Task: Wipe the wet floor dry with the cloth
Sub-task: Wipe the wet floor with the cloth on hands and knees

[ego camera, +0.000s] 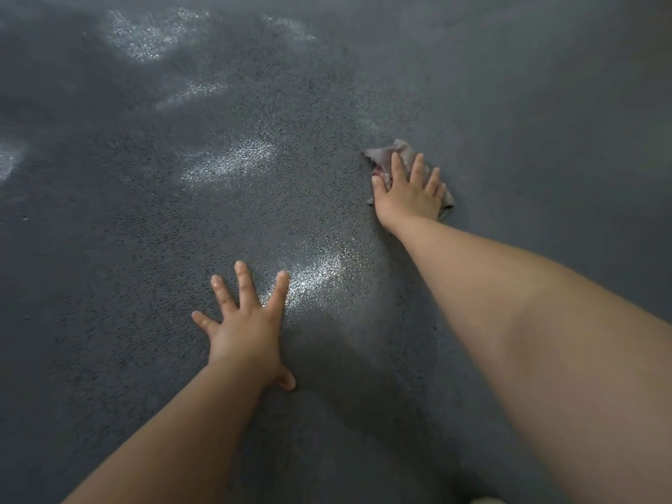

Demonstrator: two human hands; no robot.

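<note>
Dark grey speckled floor [182, 212] glistens with pale light patches [232, 161].

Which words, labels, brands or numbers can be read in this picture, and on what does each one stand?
None: no text can be read anywhere.
The cloth under the right hand shows no label.
The floor bears no sign, only speckles and wet glare.

Dim, cool, uneven lighting. Bright specular glare patches on floor [145, 231], strongest near centre and upper left, suggesting light from ahead. Soft shadow under left hand [247, 332] and forearm. Overall softness, slight blur at far edges. Wide-angle stretching of forearms toward lower corners.
</note>
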